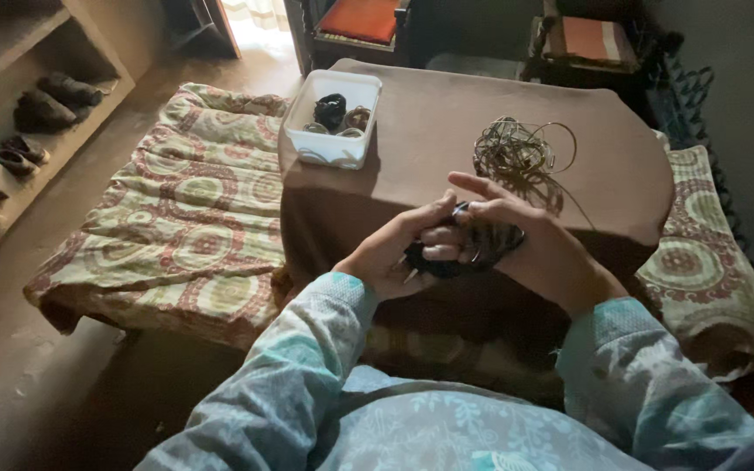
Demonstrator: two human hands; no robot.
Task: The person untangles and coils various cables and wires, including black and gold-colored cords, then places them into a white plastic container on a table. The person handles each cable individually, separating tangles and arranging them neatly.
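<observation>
Both hands meet just in front of the near edge of the brown-covered table (pixel 447 113). The left hand (pixel 394 253) and right hand (pixel 525 240) are curled together around a dark bundle of cord (pixel 464 253) — fingers pressed onto it. A loose wire tangle (pixel 517 150) lies near the right edge; a white tub (pixel 333 148) sits at the far left corner.

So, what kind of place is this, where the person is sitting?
Probably a room in a home. A patterned floral mattress lies low on the floor, an open shelf holds worn dark shoes, and a small table under a brown cloth carries a white plastic tub.
</observation>
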